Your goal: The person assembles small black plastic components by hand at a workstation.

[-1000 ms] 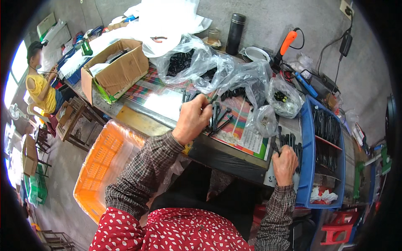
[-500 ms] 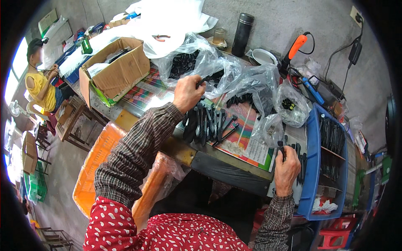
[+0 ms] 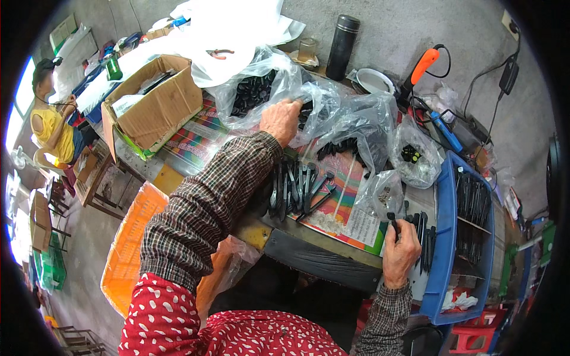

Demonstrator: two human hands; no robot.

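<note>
Our right hand grips a black piece, tip jutting above it: likely light, stiff, best held mid-shaft. Our left hand, at a clear bag, is too hidden to tell its grasp.

Through my feed I see glare at the window left of the box, burnt-out sheets beyond it, and dark, bent edges.

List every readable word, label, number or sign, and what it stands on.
Nothing reads clearly enough to quote.
Multicoloured flat printed sheet with green corner: dark lines on its white block, too small to read.
Red-patterned flat sheet beside the brown cardboard box: apparent pale lettering, too blurred to read.
</note>
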